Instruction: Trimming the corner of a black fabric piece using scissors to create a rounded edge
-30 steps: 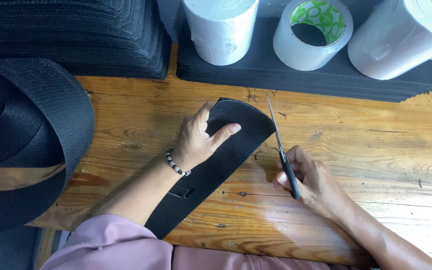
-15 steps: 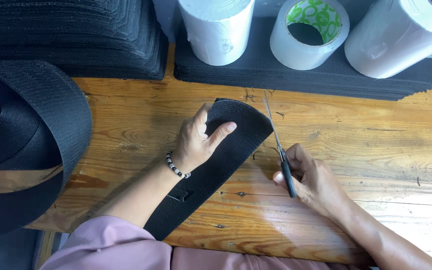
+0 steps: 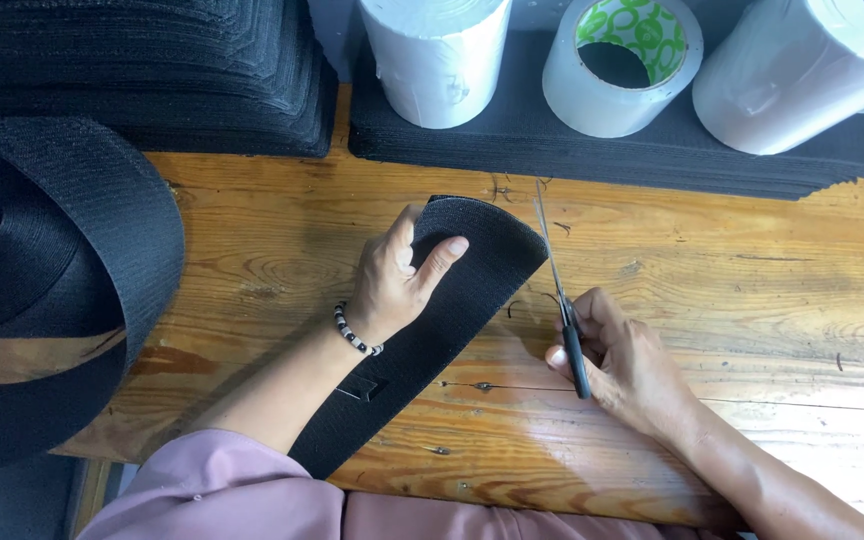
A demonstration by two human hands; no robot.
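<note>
From the head camera, looking down on a worn, orange-brown wooden bench, a wide black woven strap with a rounded end lies slantwise across the middle of the bench, its rounded end pointing toward the far edge and its other end running off the near edge beside a mauve sleeve. The left hand, a beaded bracelet at its wrist, lies on the strap near the rounded end, fingers curled over the strap's edge and thumb pressed on top, pinning it flat. The right hand rests on the bench just right of the strap, its fingers closed round the black handles of a pair of slim steel scissors; the blades point toward the far edge and run along the strap's right side, right at the curve of the rounded end, though I cannot tell how far apart the blades stand. A big roll of the same black webbing sits at the left edge. Along the far edge lie stacks of cut black pieces, and on the right-hand stack stand two white paper rolls and a roll of tape with a green-patterned core.
</note>
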